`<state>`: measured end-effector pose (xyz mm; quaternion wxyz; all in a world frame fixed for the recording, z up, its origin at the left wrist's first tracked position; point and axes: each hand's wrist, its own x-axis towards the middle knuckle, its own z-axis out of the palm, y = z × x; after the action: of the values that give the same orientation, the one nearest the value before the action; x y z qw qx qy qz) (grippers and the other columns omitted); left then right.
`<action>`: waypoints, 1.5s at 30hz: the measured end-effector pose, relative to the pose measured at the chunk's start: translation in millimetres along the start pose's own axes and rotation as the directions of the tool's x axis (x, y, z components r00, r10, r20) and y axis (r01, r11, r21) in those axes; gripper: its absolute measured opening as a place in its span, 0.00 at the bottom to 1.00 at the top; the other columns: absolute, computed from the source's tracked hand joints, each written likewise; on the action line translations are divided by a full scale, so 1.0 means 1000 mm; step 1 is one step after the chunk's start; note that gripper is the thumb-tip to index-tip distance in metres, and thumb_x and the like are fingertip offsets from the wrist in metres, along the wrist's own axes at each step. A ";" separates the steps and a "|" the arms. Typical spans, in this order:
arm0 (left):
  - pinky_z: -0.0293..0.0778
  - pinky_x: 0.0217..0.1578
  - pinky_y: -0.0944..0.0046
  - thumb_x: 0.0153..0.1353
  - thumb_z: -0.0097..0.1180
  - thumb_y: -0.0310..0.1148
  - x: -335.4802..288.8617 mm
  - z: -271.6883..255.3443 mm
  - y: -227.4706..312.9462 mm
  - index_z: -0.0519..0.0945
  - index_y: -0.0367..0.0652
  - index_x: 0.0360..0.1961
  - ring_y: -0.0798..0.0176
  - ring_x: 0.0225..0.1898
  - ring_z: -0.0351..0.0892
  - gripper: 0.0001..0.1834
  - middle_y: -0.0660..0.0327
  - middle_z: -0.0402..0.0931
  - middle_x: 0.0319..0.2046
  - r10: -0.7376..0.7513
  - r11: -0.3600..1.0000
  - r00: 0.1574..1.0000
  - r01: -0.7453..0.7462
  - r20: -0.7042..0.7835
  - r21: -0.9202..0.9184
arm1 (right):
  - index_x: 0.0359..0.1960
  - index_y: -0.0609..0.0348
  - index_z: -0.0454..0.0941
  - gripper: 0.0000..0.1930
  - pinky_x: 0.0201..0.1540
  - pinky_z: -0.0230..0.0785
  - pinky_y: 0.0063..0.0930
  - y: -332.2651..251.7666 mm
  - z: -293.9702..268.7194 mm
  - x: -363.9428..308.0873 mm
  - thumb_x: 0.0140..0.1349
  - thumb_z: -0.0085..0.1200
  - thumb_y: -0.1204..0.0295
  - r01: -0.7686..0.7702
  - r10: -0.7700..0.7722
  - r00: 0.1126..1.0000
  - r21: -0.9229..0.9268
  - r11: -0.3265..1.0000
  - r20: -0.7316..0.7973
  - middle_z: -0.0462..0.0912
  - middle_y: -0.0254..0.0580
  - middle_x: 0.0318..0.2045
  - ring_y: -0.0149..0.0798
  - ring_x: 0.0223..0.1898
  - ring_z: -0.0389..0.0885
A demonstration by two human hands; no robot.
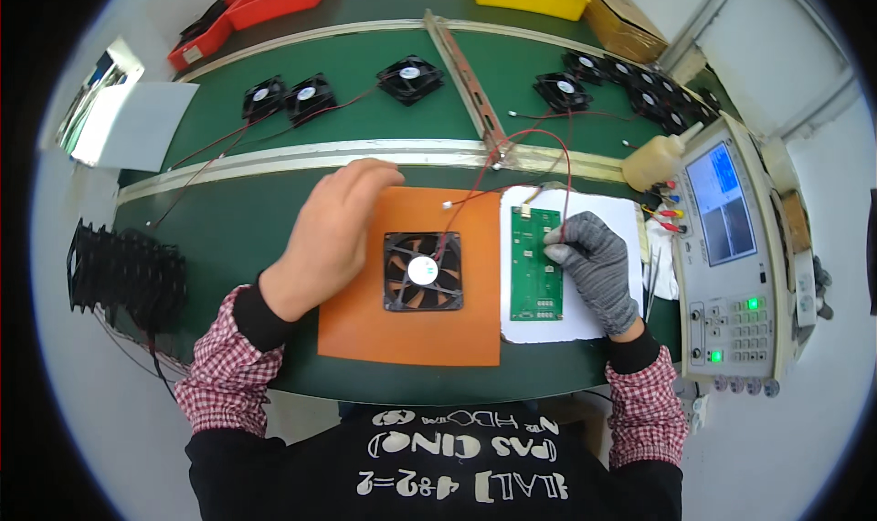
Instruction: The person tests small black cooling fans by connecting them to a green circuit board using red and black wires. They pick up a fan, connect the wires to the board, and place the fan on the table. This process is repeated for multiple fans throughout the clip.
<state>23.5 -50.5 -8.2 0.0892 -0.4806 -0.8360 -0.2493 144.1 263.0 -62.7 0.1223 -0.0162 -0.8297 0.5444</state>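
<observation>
Where the orange rectangular mat (402,325) lies on the green tabletop (228,238), a black square cooling fan (423,271) sits at its middle, red lead (539,137) looping up and right. Just beside it, green circuit board (535,263) on white sheet (610,218). Grey test instrument with blue screen (731,247) further right; more black fans (410,76) beyond the metal rail (466,73). Left hand (333,233) bare, fingers loosely spread, resting flat on mat beside fan. Right hand (594,265) grey-gloved, fingers curled, pinching lead end against board's edge.

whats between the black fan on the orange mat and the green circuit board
In the head view, between the black fan and the green circuit board lie only a strip of orange mat and the white sheet's edge.
</observation>
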 end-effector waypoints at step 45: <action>0.63 0.60 0.51 0.53 0.62 0.56 0.167 0.089 -0.117 0.66 0.27 0.60 0.39 0.60 0.66 0.46 0.37 0.66 0.58 -0.216 0.797 0.929 0.345 -0.300 0.495 | 0.45 0.58 0.78 0.14 0.44 0.74 0.39 -0.012 -0.003 -0.002 0.58 0.60 0.68 0.240 -0.336 0.934 -0.484 0.841 -0.122 0.79 0.48 0.38 0.49 0.40 0.80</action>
<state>-155.1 72.8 -58.9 0.2782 -0.2738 -0.9182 -0.0679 148.3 260.9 -51.4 0.2792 0.0256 -0.9111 0.3022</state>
